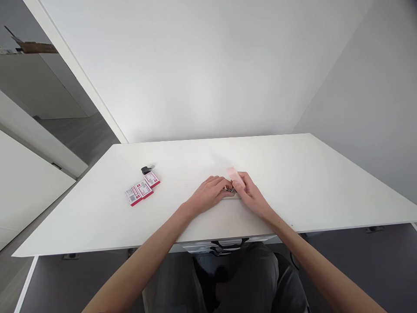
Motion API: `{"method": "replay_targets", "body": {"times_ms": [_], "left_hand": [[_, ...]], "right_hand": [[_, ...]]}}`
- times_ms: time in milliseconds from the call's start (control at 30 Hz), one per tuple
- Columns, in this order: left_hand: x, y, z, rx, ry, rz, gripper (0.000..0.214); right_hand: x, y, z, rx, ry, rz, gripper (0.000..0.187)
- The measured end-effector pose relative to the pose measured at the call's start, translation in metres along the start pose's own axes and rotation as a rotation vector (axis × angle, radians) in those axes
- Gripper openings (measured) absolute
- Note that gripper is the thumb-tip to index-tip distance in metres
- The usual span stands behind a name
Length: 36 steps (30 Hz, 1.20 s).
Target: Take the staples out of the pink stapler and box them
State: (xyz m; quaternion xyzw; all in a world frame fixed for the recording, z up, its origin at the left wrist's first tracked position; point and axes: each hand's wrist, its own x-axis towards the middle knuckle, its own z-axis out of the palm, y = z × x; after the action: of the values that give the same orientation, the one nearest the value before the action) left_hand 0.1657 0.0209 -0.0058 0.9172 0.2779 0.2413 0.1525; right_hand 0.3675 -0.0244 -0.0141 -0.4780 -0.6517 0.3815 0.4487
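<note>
Both my hands meet on the white table [293, 182] a little ahead of its front edge. My right hand [249, 193] is closed around a pale pink stapler [232, 173], whose top sticks out above my fingers, with a bit of its metal showing at the base. My left hand [210, 193] is curled, its fingertips pressed against the stapler's metal part. What the fingertips pinch there is too small to make out.
To the left on the table lie two red-and-white small boxes [140, 190], one beside the other, and just behind them a small black and silver object [147, 169]. White walls close the table at the back and right. My lap is below the front edge.
</note>
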Motion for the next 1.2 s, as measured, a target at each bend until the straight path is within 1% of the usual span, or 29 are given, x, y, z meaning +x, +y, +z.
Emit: {"method": "replay_targets", "body": {"times_ms": [400, 533, 633, 700, 967, 1200], "left_hand": [[0.0, 0.0, -0.001, -0.026, 0.023, -0.006, 0.016], [0.0, 0.001, -0.003, 0.0, 0.012, 0.023, 0.018], [-0.001, 0.002, -0.005, 0.048, -0.008, 0.057, 0.027], [-0.001, 0.001, -0.006, 0.074, -0.023, 0.067, 0.029], [0.001, -0.002, -0.015, 0.061, -0.09, 0.094, 0.027], [0.015, -0.008, -0.031, 0.079, -0.204, 0.216, 0.026]], "right_hand": [[-0.001, 0.0, 0.0, 0.009, -0.017, -0.012, 0.039], [-0.001, -0.001, 0.0, -0.008, -0.009, -0.005, 0.039], [-0.001, -0.002, -0.001, -0.02, -0.007, -0.004, 0.039], [-0.001, -0.002, -0.001, -0.019, -0.012, -0.003, 0.039], [-0.001, -0.003, -0.002, 0.008, -0.029, -0.015, 0.039], [0.002, -0.002, -0.003, 0.036, -0.044, -0.037, 0.042]]}}
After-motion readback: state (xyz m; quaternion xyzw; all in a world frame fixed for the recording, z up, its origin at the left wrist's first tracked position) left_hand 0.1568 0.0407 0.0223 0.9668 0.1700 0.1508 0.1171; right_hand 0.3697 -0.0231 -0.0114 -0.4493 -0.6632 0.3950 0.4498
